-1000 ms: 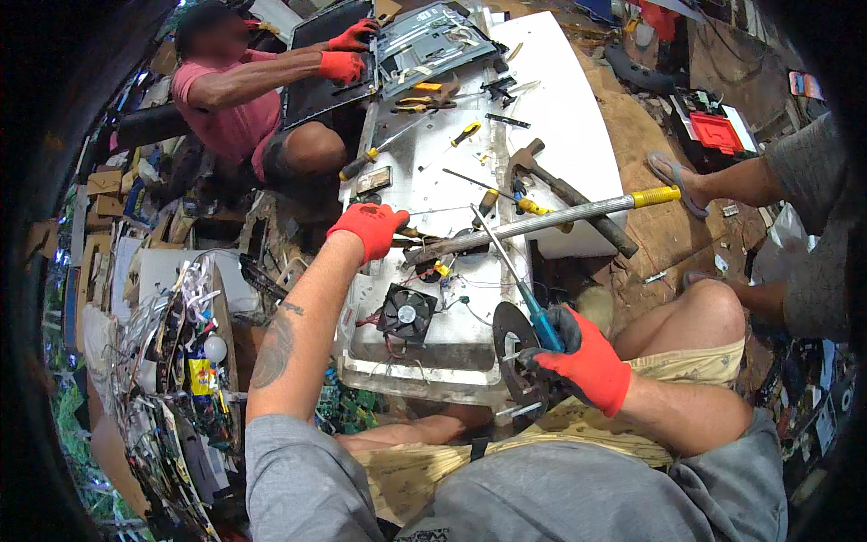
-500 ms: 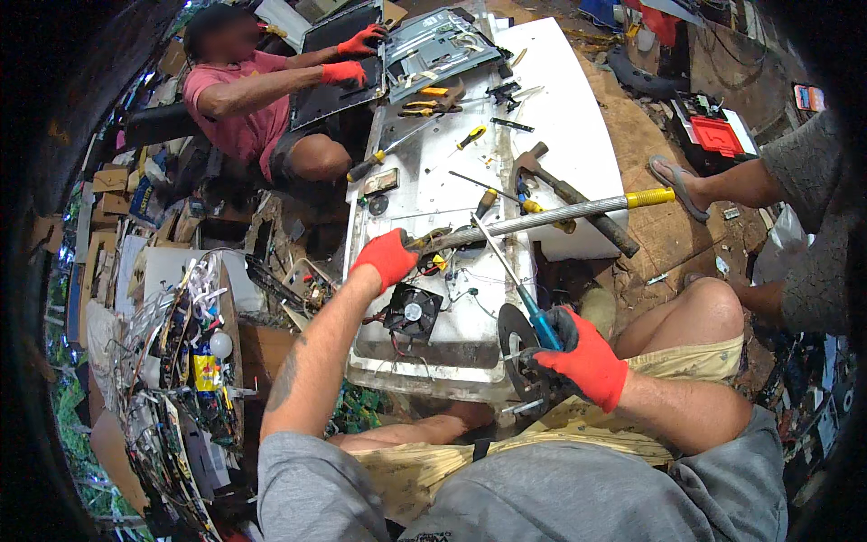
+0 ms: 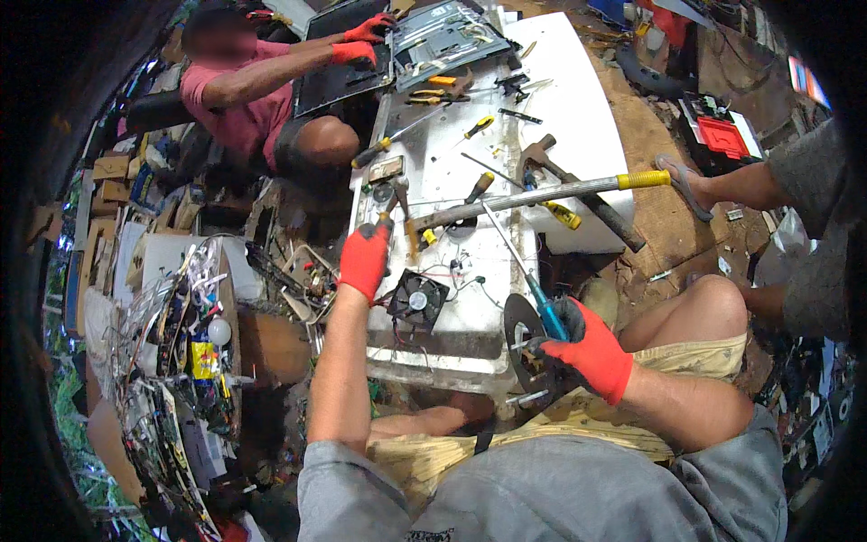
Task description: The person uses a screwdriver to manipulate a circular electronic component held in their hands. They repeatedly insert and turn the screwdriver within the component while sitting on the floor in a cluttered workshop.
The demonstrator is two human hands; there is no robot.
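Note:
My left hand (image 3: 365, 260), in a red and dark glove, is closed on a pair of pliers (image 3: 400, 191) with orange-yellow handles, its jaws pointing away from me over the white table panel. My right hand (image 3: 591, 352), gloved alike, grips a screwdriver (image 3: 547, 312) by its teal handle. The long shaft points up and left toward a grey metal bar (image 3: 533, 196) with a yellow end. A dark disc (image 3: 518, 318) stands beside the right fingers; whether they touch it I cannot tell. Nearer me than the pliers lies a black fan (image 3: 417, 302) with thin wires.
A hammer (image 3: 582, 194) lies under the bar. Screwdrivers and other tools lie across the white panel (image 3: 578, 90). At the far left a co-worker in red gloves handles a flat metal panel (image 3: 447, 41). Another person's sandalled foot (image 3: 691, 185) is at right. Scrap (image 3: 194, 361) heaps up at left.
My left hand has shifted left and now raises the pliers. My right hand keeps the screwdriver in nearly the same place. The bar's yellow end appears slightly lower.

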